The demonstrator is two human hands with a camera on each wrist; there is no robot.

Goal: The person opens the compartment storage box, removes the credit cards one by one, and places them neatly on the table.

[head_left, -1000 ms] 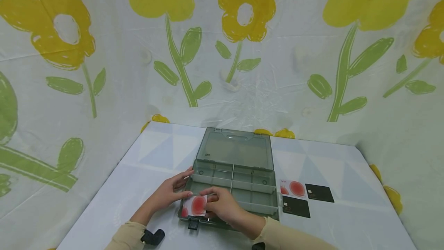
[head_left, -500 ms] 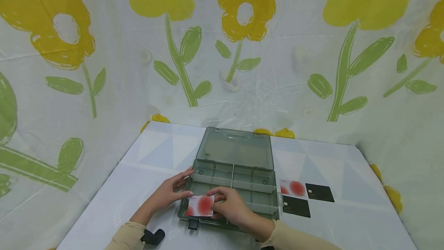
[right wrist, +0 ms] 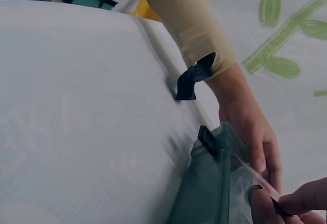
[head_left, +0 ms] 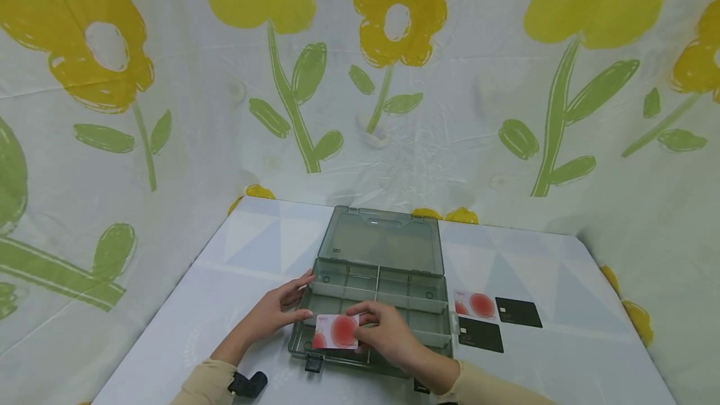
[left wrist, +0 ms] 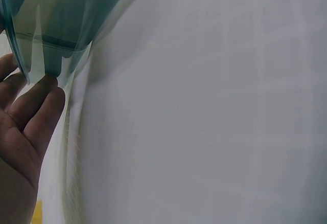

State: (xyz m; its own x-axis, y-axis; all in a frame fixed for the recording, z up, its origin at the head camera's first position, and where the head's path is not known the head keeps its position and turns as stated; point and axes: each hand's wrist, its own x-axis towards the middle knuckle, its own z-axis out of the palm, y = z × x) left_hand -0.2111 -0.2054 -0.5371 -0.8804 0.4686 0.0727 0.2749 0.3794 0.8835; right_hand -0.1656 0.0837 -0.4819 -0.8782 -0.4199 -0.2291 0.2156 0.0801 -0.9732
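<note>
My right hand [head_left: 389, 337] pinches a white card with red circles [head_left: 333, 332] by its right edge, over the front left part of a green translucent divided box [head_left: 413, 316]. In the right wrist view a thin dark edge shows beside the pinched card; whether it is a second card, I cannot tell. At the box's left side rests my left hand [head_left: 272, 316], fingers extended against the wall and thumb by the rim. The left wrist view shows those fingers [left wrist: 45, 116] touching the box's clear wall. The lid [head_left: 388, 239] lies folded back.
Right of the box lie another red-and-white card [head_left: 475, 305] and two black cards, one farther right [head_left: 519, 312] and one nearer [head_left: 480, 335]. A small dark thing [head_left: 420, 386] peeks out by my right wrist. A flowered curtain [head_left: 439, 117] surrounds the table [head_left: 236, 267].
My right hand has slid to the right with the red-and-white card, away from the box's left wall. The dark thing by my right wrist has come into view. My left hand stays in place.
</note>
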